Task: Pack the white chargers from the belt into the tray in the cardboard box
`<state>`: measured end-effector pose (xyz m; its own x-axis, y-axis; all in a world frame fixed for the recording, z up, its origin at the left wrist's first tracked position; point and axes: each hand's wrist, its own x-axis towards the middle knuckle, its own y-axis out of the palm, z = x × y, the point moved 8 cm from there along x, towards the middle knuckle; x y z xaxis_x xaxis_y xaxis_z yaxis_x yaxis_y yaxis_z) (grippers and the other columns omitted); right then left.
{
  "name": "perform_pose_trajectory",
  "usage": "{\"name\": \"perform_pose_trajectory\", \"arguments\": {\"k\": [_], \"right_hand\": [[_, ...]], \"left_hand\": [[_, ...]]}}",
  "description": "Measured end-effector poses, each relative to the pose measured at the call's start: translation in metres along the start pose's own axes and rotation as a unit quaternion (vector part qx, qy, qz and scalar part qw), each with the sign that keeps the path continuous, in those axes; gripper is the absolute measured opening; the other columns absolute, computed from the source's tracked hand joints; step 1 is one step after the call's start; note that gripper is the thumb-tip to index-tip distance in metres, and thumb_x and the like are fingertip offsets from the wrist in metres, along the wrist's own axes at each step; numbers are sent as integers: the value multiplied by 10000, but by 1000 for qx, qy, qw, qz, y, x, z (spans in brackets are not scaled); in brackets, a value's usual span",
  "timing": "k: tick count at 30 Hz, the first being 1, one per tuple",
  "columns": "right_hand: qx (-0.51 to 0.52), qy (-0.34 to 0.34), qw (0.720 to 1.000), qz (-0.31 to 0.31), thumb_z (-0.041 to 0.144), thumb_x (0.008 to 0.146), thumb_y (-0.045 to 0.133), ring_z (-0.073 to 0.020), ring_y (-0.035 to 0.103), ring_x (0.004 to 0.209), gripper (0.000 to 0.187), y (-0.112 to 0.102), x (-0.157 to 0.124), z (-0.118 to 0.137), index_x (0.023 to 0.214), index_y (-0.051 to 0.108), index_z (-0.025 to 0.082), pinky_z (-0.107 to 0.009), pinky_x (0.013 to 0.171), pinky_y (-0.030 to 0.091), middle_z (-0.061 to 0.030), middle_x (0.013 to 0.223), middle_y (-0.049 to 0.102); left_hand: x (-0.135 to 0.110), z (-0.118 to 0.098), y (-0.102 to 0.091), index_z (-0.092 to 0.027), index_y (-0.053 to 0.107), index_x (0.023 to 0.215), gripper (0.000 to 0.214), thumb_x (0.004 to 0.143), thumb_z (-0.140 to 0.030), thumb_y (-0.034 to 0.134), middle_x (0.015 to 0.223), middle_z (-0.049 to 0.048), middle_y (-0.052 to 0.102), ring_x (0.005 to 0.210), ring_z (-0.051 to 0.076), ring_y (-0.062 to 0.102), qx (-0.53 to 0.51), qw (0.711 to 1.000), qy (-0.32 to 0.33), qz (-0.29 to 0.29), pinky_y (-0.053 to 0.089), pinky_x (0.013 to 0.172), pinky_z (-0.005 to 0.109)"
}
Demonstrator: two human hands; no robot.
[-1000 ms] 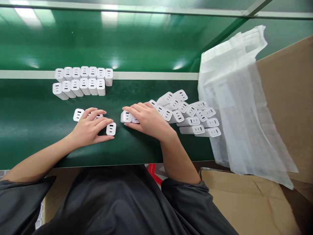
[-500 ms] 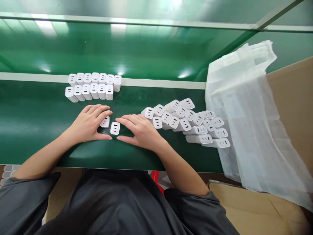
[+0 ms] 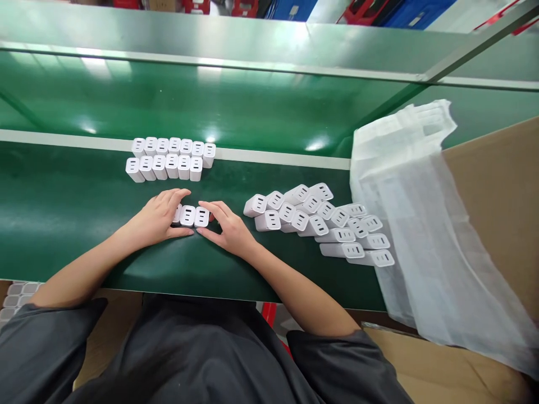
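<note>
A short row of white charger blocks [image 3: 192,216] stands on the green belt [image 3: 63,207] between my two hands. My left hand [image 3: 158,216] cups the row's left end, fingers curled over it. Pressing the row's right end is my right hand [image 3: 225,227], fingers together. Two neat rows of the same blocks [image 3: 170,159] stand farther back by the white stripe. To the right, a loose pile of blocks [image 3: 320,224] lies on its sides.
A heap of white foam bags [image 3: 421,224] covers the belt's right end, over a cardboard box [image 3: 497,196]. A metal rail [image 3: 210,59] runs along the belt's far side. More white blocks [image 3: 17,292] sit in a tray below the near edge at left.
Both hands have come together, pushing loose blocks into one tight row. The right hand left the pile and moved left. The view tilted up a little.
</note>
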<state>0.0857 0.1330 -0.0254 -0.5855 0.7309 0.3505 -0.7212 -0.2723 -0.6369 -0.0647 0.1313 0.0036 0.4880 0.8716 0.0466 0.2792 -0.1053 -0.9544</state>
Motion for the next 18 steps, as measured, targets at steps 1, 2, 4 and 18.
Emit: {"name": "perform_pose_trajectory", "arguments": {"k": [1, 2, 4, 18], "right_hand": [[18, 3, 1000, 5, 317, 930, 623, -168, 639, 855, 534, 0, 0, -1, 1422, 434, 233, -346, 814, 585, -93, 1195, 588], [35, 4, 999, 8, 295, 913, 631, -165, 635, 856, 569, -1, 0, -1, 1436, 417, 233, -345, 817, 584, -91, 1194, 585], [62, 2, 998, 15, 227, 881, 610, -158, 640, 870, 623, -2, 1, 0, 1461, 382, 235, -338, 821, 580, -94, 1231, 570], [88, -14, 996, 12, 31, 777, 424, -132, 665, 875, 735, -5, -1, 0, 1479, 350, 235, -309, 796, 585, -119, 1411, 480]], "left_hand": [[-1, -1, -1, -159, 367, 1430, 794, 847, -611, 662, 1404, 171, 536, 1288, 322, 517, 6, 1000, 5, -5, 437, 1025, 457], [0, -2, -3, -156, 394, 1419, 789, 842, -623, 663, 1399, 171, 546, 1279, 331, 524, 19, 1000, 11, -12, 419, 1041, 475], [2, -7, -4, -140, 464, 1383, 780, 834, -663, 646, 1380, 179, 570, 1248, 352, 547, 55, 998, 28, -25, 425, 1018, 481], [9, -16, 4, -207, 676, 1165, 593, 980, -663, 346, 971, 87, 726, 790, 221, 658, 131, 985, 101, -46, 399, 602, 314]]}}
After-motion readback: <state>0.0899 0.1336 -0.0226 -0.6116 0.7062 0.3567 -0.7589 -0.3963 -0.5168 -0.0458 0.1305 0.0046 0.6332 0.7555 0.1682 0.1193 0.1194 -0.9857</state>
